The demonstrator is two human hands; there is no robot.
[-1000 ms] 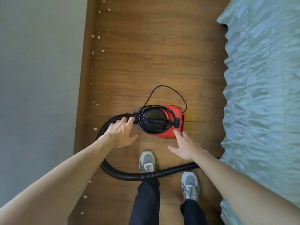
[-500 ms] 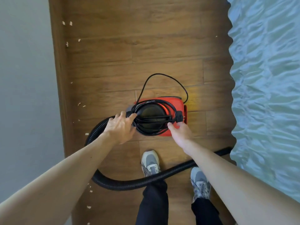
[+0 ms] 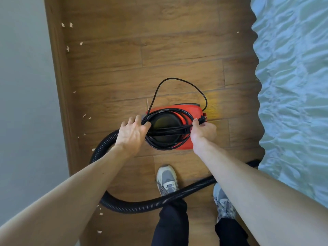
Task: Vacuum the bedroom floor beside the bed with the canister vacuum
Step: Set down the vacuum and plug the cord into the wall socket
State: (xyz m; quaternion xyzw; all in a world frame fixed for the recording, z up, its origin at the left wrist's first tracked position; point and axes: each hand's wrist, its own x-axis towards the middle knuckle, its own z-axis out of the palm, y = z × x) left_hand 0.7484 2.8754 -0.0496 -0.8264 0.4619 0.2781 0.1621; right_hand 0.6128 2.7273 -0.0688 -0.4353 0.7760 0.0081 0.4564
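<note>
On the wood floor (image 3: 177, 50) between wall (image 3: 23, 86) and bed (image 3: 292, 86), the red vacuum (image 3: 179, 110) sits with its cord (image 3: 166, 139) coiled on top. Our left hand (image 3: 132, 134) rests spread against the coil; our right hand (image 3: 204, 132) pinches the plug (image 3: 202, 119). We judge this setup: next, unwind the loops without snagging.

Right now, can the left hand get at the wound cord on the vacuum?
Likely yes. The left hand rests at the left edge of the cord coil on the red vacuum, thumb against the loops, nothing between. The right hand pinches the plug on the far side, clear of it.
</note>
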